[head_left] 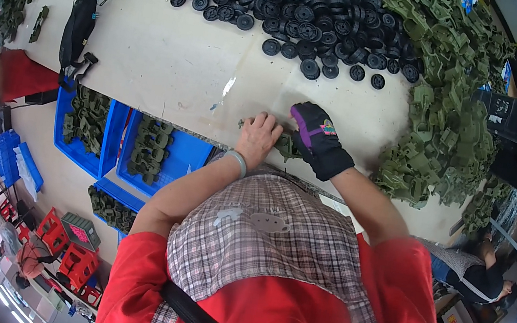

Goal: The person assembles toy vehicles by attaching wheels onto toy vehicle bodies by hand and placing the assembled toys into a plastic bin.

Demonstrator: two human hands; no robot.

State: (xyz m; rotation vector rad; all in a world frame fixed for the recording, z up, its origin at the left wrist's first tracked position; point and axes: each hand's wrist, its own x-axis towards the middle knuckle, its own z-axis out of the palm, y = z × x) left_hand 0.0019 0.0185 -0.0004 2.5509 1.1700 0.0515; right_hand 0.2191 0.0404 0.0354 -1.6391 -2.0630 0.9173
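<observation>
At the table edge (pixel 170 80) | our bare left hand (pixel 258 136) and gloved right hand (pixel 317 138) clasp a green plastic part (pixel 288 146) | we judge it light, stiff, best pinched by its rim | black wheels (pixel 309 14) heaped beyond

Wheels (pixel 309 14) lie on table (pixel 173 60), behind hands (pixel 289 138).

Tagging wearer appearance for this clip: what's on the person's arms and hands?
The left hand is bare, with a pale band at the wrist. The right hand wears a black glove with a purple patch and a small multicoloured mark on its back. Both forearms are bare below short red sleeves.
</observation>
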